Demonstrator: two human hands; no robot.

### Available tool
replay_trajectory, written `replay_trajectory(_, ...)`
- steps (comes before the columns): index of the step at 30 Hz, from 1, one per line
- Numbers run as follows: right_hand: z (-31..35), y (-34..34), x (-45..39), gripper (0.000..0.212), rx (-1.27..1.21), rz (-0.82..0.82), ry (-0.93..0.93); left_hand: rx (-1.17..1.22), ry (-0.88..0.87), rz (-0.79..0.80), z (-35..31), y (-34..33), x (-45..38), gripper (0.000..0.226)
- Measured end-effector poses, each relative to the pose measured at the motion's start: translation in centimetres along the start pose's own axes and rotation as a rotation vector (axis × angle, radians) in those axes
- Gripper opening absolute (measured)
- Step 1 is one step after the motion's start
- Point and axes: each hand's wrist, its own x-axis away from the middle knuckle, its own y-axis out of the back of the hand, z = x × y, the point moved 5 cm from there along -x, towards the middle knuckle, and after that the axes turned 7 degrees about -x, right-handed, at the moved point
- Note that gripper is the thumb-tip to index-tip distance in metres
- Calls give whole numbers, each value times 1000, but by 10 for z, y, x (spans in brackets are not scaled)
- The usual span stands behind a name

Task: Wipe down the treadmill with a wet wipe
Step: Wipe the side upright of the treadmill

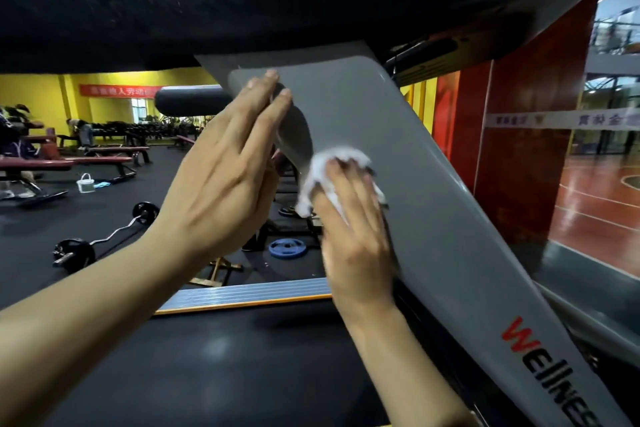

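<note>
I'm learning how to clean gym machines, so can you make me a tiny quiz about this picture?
1. True or false: the right hand presses the white wet wipe against the grey treadmill upright.
2. What does the left hand do? A) holds a spray bottle B) rests its straight fingers on the upright's edge C) lifts the barbell
3. Fill in: the round weight plate lying on the floor behind the treadmill is ____ in colour.

Key: 1 true. 2 B. 3 blue.
</note>
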Motion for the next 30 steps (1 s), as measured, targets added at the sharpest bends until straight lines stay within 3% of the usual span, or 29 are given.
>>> replay_trajectory(3, -43, 38, 78, 30, 71, -18, -225, -76, -46, 45, -7, -8, 9, 65)
replay_trajectory(6, -54, 42, 88, 22, 102, -79, -406, -90, -139, 50, -23, -17, 13, 62)
replay_trajectory(9, -33, 23, 20, 31, -38, -140, -303, -65, -129, 44, -38, -23, 13, 60)
replay_trajectory(13, -20, 13, -55, 43, -117, -41, -197, -52, -89, 25, -44, -29, 12, 61)
replay_trajectory(19, -96, 86, 55, 30, 72, -320, -705, -61, -100, 2, -53, -31, 17, 61)
replay_trajectory(22, -117, 110, 66, 33, 75, -315, -884, -64, -180, 37, -63, -41, 19, 62)
replay_trajectory(24, -115, 101, 27, 34, 18, -236, -878, -58, -200, 48, -72, -48, 20, 63)
replay_trajectory(27, -93, 78, -49, 32, -117, -120, -690, -43, -208, 44, -87, -57, 19, 62)
replay_trajectory(30, -95, 74, -65, 30, -183, -100, -713, -40, -226, 42, -94, -66, 22, 65)
